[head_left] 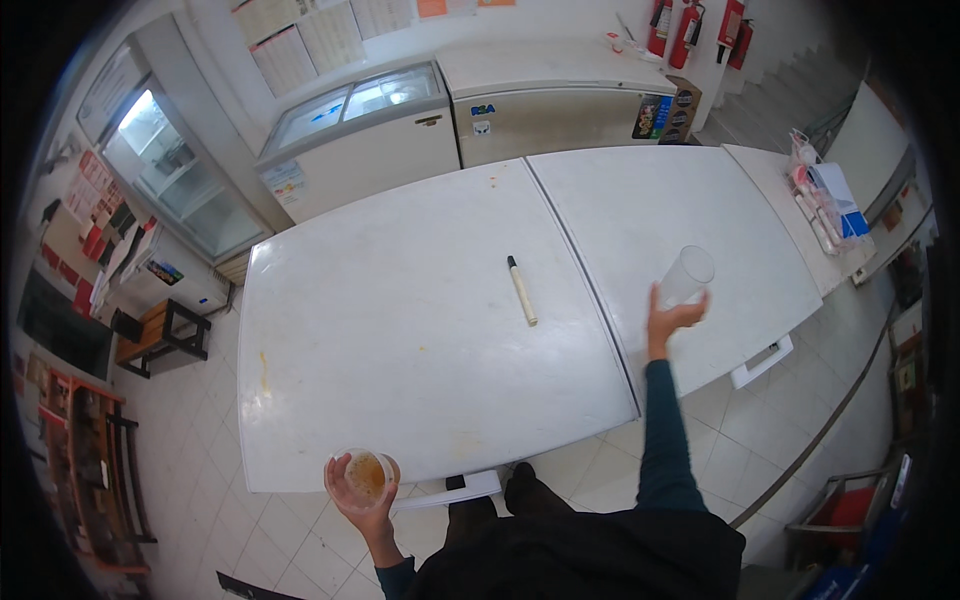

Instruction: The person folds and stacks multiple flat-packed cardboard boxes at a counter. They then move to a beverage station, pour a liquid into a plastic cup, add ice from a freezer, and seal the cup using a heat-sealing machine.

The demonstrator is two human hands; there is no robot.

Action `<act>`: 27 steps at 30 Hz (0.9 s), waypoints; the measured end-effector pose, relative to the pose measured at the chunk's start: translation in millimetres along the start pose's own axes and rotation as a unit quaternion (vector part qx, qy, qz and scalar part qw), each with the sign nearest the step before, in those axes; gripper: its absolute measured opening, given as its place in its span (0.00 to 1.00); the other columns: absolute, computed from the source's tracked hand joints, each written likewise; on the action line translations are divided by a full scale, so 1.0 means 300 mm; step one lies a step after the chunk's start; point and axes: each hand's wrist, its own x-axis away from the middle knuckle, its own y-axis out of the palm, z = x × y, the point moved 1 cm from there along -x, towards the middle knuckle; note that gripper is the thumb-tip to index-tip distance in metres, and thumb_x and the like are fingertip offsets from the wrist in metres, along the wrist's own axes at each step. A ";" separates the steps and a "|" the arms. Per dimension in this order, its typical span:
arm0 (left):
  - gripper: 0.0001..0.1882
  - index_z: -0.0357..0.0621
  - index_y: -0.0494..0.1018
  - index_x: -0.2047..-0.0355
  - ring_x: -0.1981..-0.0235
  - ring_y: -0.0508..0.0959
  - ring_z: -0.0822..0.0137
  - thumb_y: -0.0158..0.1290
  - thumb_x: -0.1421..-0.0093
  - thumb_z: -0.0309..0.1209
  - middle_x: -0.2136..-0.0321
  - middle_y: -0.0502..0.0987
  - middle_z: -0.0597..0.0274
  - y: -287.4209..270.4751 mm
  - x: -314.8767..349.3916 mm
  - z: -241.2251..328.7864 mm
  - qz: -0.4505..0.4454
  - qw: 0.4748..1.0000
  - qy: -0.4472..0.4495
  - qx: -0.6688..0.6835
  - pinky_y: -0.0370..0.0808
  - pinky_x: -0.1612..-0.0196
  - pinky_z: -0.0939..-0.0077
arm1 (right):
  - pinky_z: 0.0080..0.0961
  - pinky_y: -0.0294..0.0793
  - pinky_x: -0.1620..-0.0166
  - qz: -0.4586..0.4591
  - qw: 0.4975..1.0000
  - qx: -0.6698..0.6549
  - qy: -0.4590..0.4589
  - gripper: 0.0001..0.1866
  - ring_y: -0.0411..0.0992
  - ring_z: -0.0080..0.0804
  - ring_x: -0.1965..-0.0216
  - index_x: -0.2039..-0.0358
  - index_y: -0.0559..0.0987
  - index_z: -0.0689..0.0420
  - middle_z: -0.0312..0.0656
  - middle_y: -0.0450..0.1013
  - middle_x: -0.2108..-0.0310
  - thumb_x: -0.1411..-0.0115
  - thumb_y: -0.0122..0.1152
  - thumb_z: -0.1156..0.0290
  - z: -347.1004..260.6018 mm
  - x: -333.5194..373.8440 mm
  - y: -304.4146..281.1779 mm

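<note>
My left hand is wrapped around a clear cup with amber-brown liquid in it, at the table's near left corner. The liquid has some froth or bubbles on top. Farther to the right, the thumb and fingers of my right hand close around the lower part of a second clear cup. This one looks empty and tilts away over the right part of the white tabletop. Whether its base touches the surface is hard to make out. Between the two cups lies a cream marker with a black end.
A dark seam splits the tabletop. White handles jut from its near edge. Beyond stand a glass-top freezer and a chest freezer. Packaged goods sit at the right end; a wooden stool stands left.
</note>
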 end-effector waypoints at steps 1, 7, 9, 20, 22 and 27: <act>0.48 0.43 0.54 0.49 0.49 0.60 0.63 0.66 0.71 0.38 0.55 0.63 0.61 0.019 -0.003 0.005 -0.006 1.000 0.007 -0.015 0.55 0.45 0.66 | 0.42 0.46 0.47 -0.009 0.998 -0.063 -0.030 0.48 0.45 0.46 0.47 0.49 0.48 0.68 0.52 0.49 0.50 0.61 0.67 0.58 -0.013 0.094 0.031; 0.50 0.41 0.52 0.48 0.50 0.61 0.62 0.66 0.71 0.39 0.56 0.63 0.60 0.013 0.015 0.042 -0.017 0.983 0.067 -0.168 0.56 0.46 0.66 | 0.41 0.56 0.52 -0.369 0.900 -0.152 -0.177 0.21 0.55 0.51 0.52 0.53 0.66 0.56 0.57 0.56 0.53 0.50 0.50 0.71 -0.509 0.325 0.097; 0.50 0.40 0.52 0.49 0.50 0.61 0.62 0.66 0.71 0.39 0.56 0.63 0.60 0.032 0.024 0.052 -0.010 0.993 0.048 -0.106 0.56 0.45 0.66 | 0.38 0.60 0.56 -0.444 0.872 -0.135 -0.158 0.19 0.58 0.49 0.56 0.54 0.67 0.58 0.56 0.58 0.56 0.48 0.47 0.74 -0.481 0.381 0.208; 0.50 0.41 0.51 0.48 0.50 0.60 0.62 0.67 0.71 0.34 0.55 0.62 0.58 -0.044 0.049 0.030 0.006 0.997 0.020 -0.068 0.54 0.44 0.66 | 0.42 0.56 0.53 -0.403 0.899 0.148 -0.089 0.20 0.55 0.49 0.52 0.52 0.66 0.53 0.51 0.58 0.52 0.48 0.47 0.71 -0.006 0.065 0.244; 0.50 0.41 0.51 0.48 0.50 0.60 0.62 0.67 0.71 0.34 0.55 0.62 0.58 -0.068 0.051 0.025 0.013 0.998 0.010 -0.055 0.54 0.44 0.66 | 0.45 0.53 0.51 -0.329 0.925 0.151 -0.117 0.22 0.53 0.51 0.50 0.50 0.65 0.50 0.52 0.57 0.51 0.48 0.49 0.68 -0.090 0.087 0.196; 0.49 0.41 0.53 0.49 0.49 0.59 0.61 0.67 0.71 0.38 0.55 0.62 0.60 -0.165 0.020 0.012 0.019 0.998 0.017 -0.052 0.54 0.44 0.66 | 0.35 0.59 0.52 -0.391 0.864 -0.303 -0.097 0.14 0.63 0.40 0.57 0.61 0.69 0.58 0.46 0.67 0.62 0.49 0.51 0.70 -0.464 0.409 -0.097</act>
